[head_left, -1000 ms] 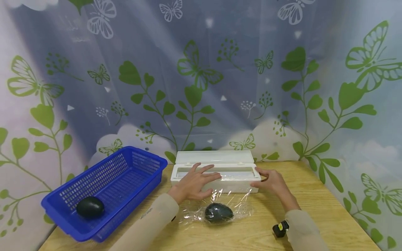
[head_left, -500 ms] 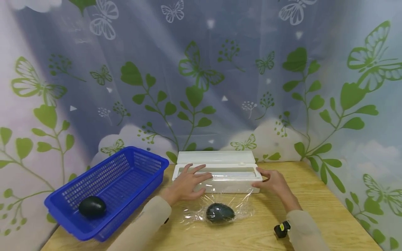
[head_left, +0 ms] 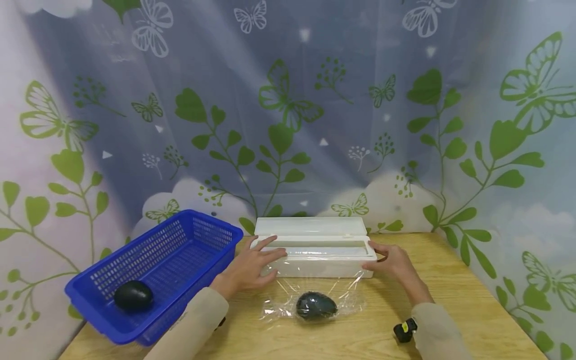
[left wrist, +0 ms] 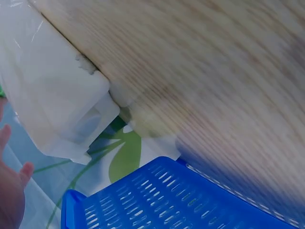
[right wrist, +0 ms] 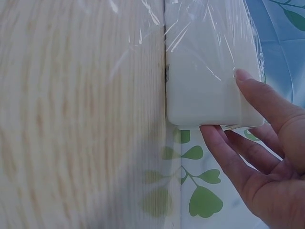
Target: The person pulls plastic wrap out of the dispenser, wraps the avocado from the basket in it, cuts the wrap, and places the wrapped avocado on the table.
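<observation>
Head view: moved L hand leftward to L end of long white plastic box, mid-frame, fingers spread, contact unclear; kept R hand gripping R end, thumb in front. Left dark oval fruit unmoved, lower ctr, under clear crinkly film running up to box, so prob. still joined.

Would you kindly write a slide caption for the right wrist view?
The right hand holds one end of a white box on a wood-grain table, with clear film over both.
</observation>
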Demonstrator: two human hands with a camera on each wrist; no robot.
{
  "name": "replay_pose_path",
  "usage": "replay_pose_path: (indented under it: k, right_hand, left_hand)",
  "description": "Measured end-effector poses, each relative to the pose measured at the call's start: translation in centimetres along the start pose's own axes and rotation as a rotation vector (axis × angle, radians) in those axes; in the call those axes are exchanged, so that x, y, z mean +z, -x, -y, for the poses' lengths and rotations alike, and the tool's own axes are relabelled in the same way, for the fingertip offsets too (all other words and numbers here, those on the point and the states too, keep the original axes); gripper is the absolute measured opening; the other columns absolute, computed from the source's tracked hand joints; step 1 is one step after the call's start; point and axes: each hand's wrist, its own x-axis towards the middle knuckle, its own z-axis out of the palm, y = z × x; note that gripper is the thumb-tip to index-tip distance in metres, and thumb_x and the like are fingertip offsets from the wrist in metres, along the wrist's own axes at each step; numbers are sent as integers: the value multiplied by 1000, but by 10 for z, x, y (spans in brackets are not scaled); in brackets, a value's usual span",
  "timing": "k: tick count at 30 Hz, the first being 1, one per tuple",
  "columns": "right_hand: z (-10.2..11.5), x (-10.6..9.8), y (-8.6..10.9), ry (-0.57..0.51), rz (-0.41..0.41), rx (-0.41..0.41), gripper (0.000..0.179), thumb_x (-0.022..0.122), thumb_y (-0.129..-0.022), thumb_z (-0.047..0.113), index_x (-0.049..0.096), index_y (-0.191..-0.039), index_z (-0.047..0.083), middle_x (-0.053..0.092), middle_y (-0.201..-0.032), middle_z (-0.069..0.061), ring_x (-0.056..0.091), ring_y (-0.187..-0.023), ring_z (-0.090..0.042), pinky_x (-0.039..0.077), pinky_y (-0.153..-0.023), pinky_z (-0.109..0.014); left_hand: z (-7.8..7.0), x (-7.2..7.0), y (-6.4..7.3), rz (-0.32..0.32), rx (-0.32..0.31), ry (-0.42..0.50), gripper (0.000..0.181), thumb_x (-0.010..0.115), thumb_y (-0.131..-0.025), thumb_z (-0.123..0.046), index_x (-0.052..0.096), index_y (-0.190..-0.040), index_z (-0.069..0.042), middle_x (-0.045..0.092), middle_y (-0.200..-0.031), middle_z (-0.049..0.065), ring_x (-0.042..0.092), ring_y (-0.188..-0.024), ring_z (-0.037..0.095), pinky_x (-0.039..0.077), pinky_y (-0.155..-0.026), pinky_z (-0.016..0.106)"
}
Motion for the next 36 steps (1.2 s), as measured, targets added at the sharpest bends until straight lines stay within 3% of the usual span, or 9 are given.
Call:
replay_pose_path:
  k: [7,12,21,26,30,36]
  right_hand:
    - [-3,-1,0,-9,-10,-13,79,83,-71,39,51,-137,11,53,-135,-22,64,-107,-34,57,-78,-35]
    - [-1,-2,0,-3,-2,-14,78,82,-72,39,50,-138,12,52,-136,-21,63,-108,-35,57,-73,-31]
    - [-1,-2,0,23,-11,0,77,81,-73,39,50,-138,13,53,-136,-20,64,-106,-33,56,-75,-34]
    - [2,4,-1,10,4,-5,77,81,-73,40,50,-138,14,52,-137,-20,61,-111,-36,56,-73,-33]
    - [2,2,-1,8,15,-15,80,81,-72,42,48,-139,12,51,-137,-21,62,-110,-36,56,-72,-30]
    - [1,1,1,18,6,-16,79,81,-73,40,49,-139,10,51,-136,-22,61,-111,-37,55,-69,-28]
  left_hand:
    - [3,2,-1,-34,7,-9,43,61,-85,-30,59,-128,-26,66,-122,-13,44,-135,24,36,-100,63]
    - [5,4,-1,-48,4,-32,43,62,-84,-29,60,-126,-27,66,-120,-15,44,-134,23,35,-101,63]
    - [6,7,-1,-101,35,-58,41,64,-81,-28,63,-121,-26,70,-112,-15,48,-131,23,39,-96,64]
    - [11,1,10,-112,16,-72,38,63,-81,-30,64,-119,-26,71,-109,-13,49,-129,24,38,-98,59]
    - [18,-6,25,-143,-34,-52,37,64,-78,-28,66,-115,-23,72,-108,-4,52,-126,27,38,-96,58]
    - [27,-16,43,-95,-96,-67,39,62,-80,-27,65,-118,-21,64,-126,9,49,-127,29,38,-94,59]
